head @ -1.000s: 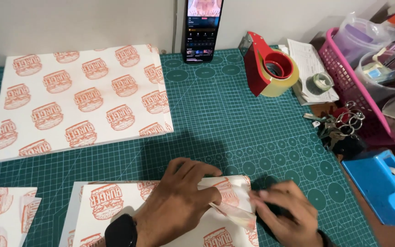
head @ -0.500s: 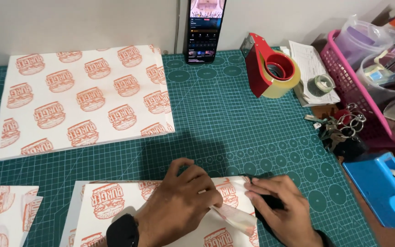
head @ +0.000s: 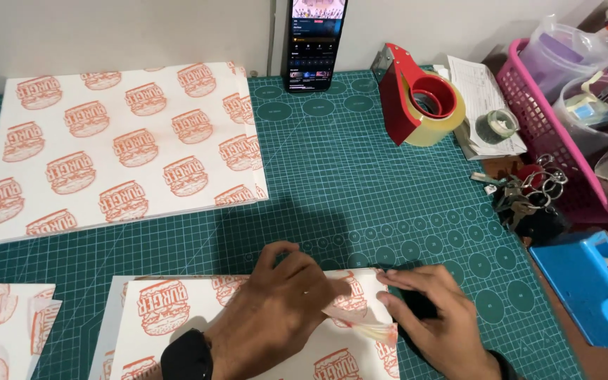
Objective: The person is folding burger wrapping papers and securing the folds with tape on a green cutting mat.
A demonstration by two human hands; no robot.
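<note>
Gridded green mat (head: 360,176); left hand (head: 276,309), right hand (head: 434,320) grips pinch printed paper (head: 170,317).

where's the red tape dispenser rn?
Head view, upper right: the red tape dispenser stands on the green cutting mat, between the propped phone and the pink basket.

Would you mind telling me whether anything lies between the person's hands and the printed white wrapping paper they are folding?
Nothing visible does. The left hand rests directly on the white wrapping paper printed with orange burgers, and the right hand touches its folded right edge. The red tape dispenser and the stack of printed sheets lie well apart.
</note>
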